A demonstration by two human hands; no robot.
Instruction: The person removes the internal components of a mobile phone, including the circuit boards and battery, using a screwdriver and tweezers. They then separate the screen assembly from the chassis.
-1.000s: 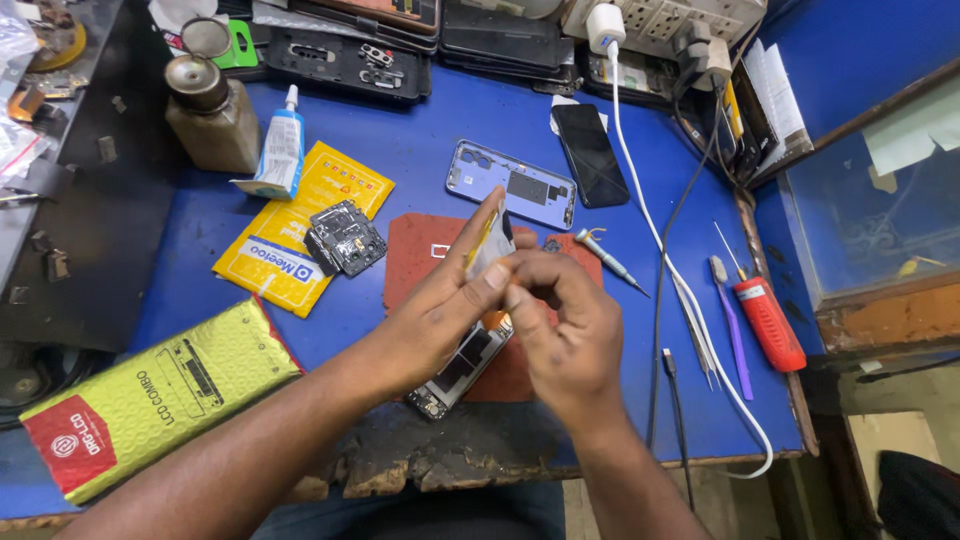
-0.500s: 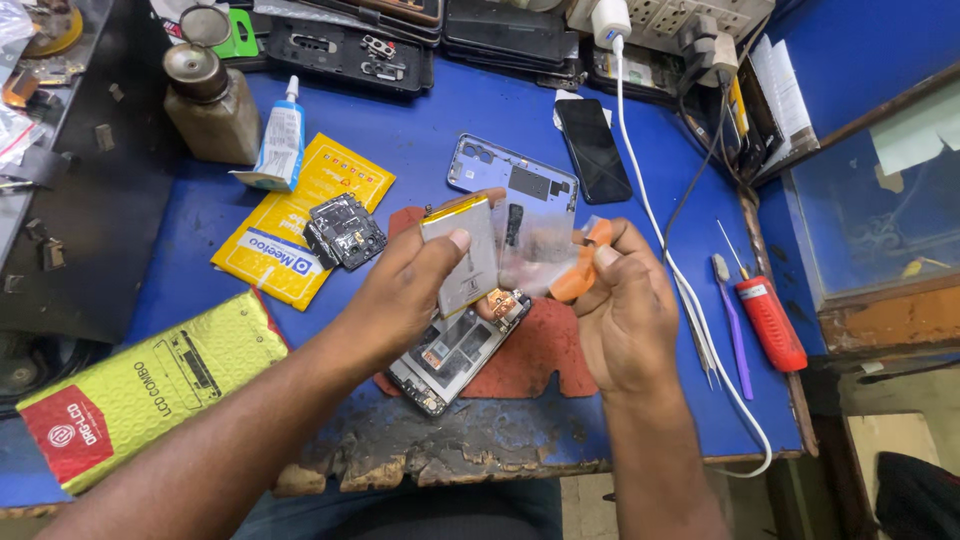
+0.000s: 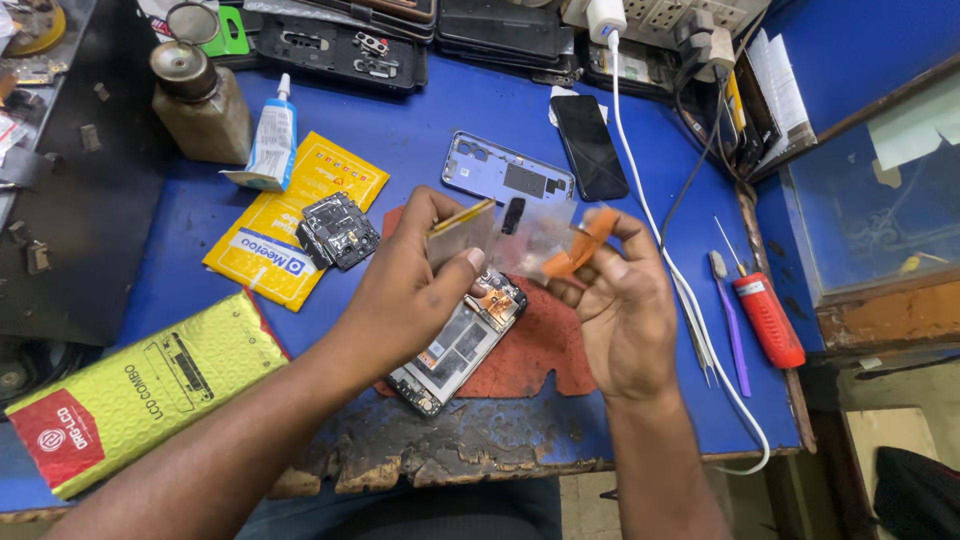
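Observation:
My left hand (image 3: 405, 290) holds a flat grey phone battery (image 3: 458, 237) with a yellow edge, lifted above the bench. My right hand (image 3: 620, 310) pinches a clear plastic film with an orange tab (image 3: 570, 250) that stretches from the battery. Under both hands an opened phone body (image 3: 455, 345) lies on a worn red mat (image 3: 540, 345), its insides facing up.
A blue back cover (image 3: 505, 175) and a black phone (image 3: 588, 147) lie behind. A yellow packet (image 3: 290, 230) carries a small black part (image 3: 338, 232). A glue tube (image 3: 272, 140), a bottle (image 3: 200, 100), a green padded bag (image 3: 130, 395), a red screwdriver (image 3: 768, 320) and a white cable (image 3: 680, 290) surround the mat.
Both hands rose from the opened phone. The battery came up in my left hand, and my right hand drew the film with the orange tab away to the right.

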